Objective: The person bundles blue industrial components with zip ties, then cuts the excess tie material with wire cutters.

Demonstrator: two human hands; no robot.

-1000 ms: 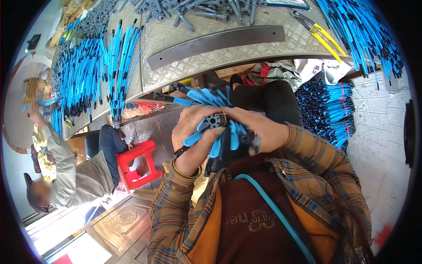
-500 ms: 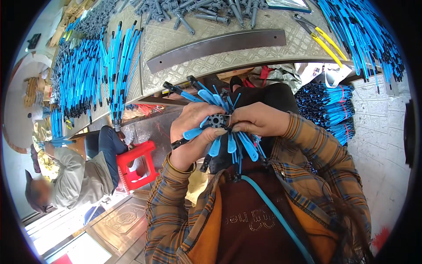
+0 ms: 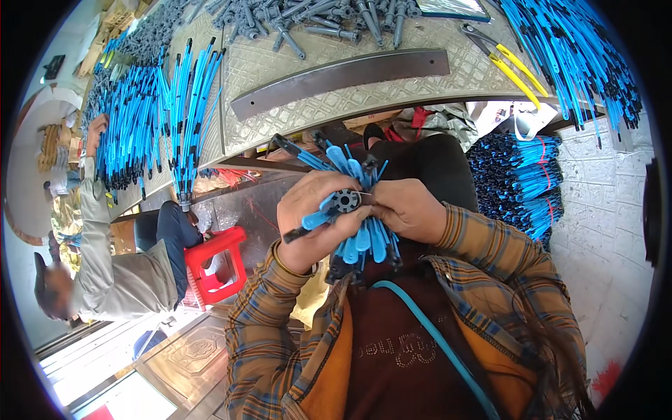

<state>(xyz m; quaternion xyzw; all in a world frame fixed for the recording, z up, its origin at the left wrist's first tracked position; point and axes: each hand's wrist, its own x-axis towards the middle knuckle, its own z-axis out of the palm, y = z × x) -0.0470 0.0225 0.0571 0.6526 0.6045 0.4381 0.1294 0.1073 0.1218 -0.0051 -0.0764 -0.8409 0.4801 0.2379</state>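
Note:
Just below the table edge, my left hand [image 3: 299, 217] is wrapped round a black round hub [image 3: 346, 201] with a ring of holes and a bundle of blue ribs [image 3: 361, 241] with black ends, like an umbrella's. The ribs fan out above and below the fingers. At the hub's right side my right hand [image 3: 414, 210] is closed, thumb and finger pinched on a thin wire [image 3: 365, 193] that runs to the hub. Most of the wire is hidden by the fingers.
A dark curved metal strip [image 3: 343, 78], yellow-handled pliers [image 3: 505, 64] and grey plastic tubes [image 3: 329, 31] lie on the table. Blue rib piles [image 3: 567, 59] fill both sides; tied bundles [image 3: 535, 178] stand below right. A co-worker [image 3: 122, 280] sits left by a red stool [image 3: 217, 266].
The ribs have drawn closer together around the hub, and my right hand has shifted slightly. At left the co-worker's arm has reached up to the rib pile.

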